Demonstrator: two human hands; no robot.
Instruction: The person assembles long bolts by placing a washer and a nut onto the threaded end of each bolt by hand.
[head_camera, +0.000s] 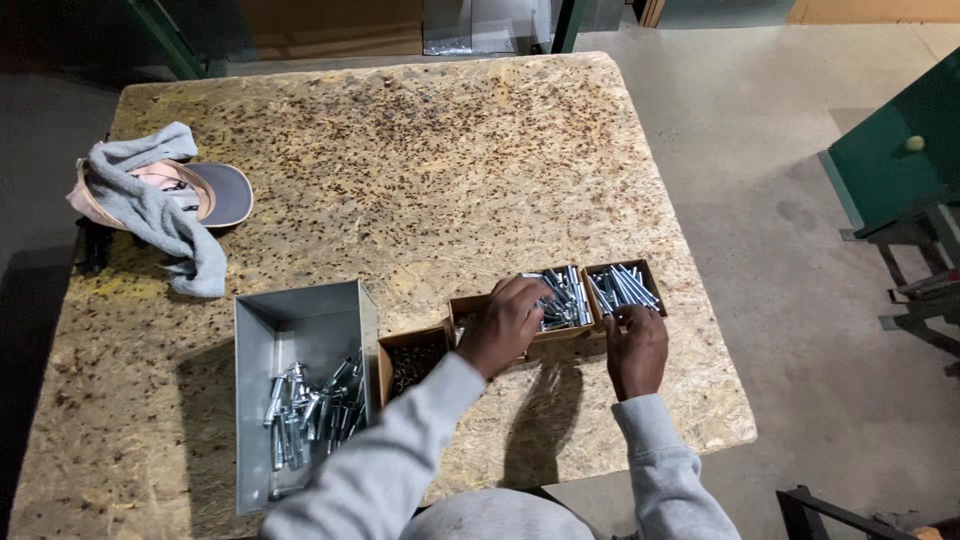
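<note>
Head view — hands (505, 322) in bolt boxes (565, 300)

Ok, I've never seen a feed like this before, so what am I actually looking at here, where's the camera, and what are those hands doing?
There is no machine here: the single view comes from a camera worn on a person's head, looking down at their own two hands over a chipboard table. The left hand reaches into a small cardboard box of silver bolts. The right hand rests at the near edge of a second box of bolts; whether either hand grips a bolt cannot be told. A third small box and a grey metal bin holding assembled bolts sit to the left. A cap under a grey cloth lies further back.
</note>
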